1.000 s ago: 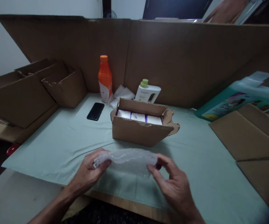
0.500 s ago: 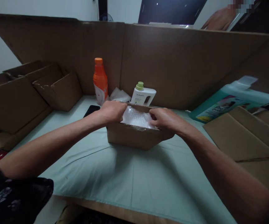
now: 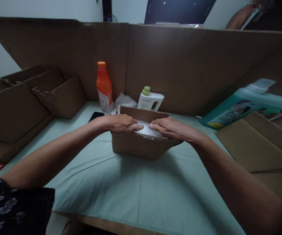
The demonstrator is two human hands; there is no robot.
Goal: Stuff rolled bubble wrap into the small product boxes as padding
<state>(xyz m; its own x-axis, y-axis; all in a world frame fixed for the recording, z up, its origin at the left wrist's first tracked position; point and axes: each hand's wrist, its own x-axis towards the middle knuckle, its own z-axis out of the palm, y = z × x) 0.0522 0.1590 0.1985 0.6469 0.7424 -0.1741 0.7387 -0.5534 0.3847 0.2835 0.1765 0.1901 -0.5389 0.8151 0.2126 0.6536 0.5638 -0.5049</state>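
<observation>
the fingers of both hands lie flat and stretched, close together, gripping nothing. the left hand [image 3: 121,123] and right hand [image 3: 171,128] press palm-down on the pale, crinkly bubble wrap [image 3: 146,128] that fills the top of the box [image 3: 141,147]. their fingertips nearly meet over the middle of the opening, so only a small strip of the translucent, dimpled sheet shows between them.

the box is small, brown corrugated cardboard, rectangular, with a rough torn edge along its near rim. its far flap [image 3: 143,114] stands upright behind the hands. it sits near the middle of the table, on a smooth mint-green cloth [image 3: 131,186] creased with shallow folds.

behind the box, against the tall cardboard wall [image 3: 192,65], stand an orange plastic bottle [image 3: 104,86] with a rounded shoulder and orange cap, and a squat white jug [image 3: 150,100] with a green cap and a handle cut-out. crumpled clear plastic [image 3: 122,100] lies between them. a flat black phone [image 3: 96,116] lies just left of the left wrist, partly hidden.

at far left sit open empty cartons [image 3: 45,94]. at right a teal bottle [image 3: 246,104] lies tilted on flattened cardboard sheets [image 3: 260,143]. a dark floral sleeve [image 3: 16,210] shows at the near left corner.
</observation>
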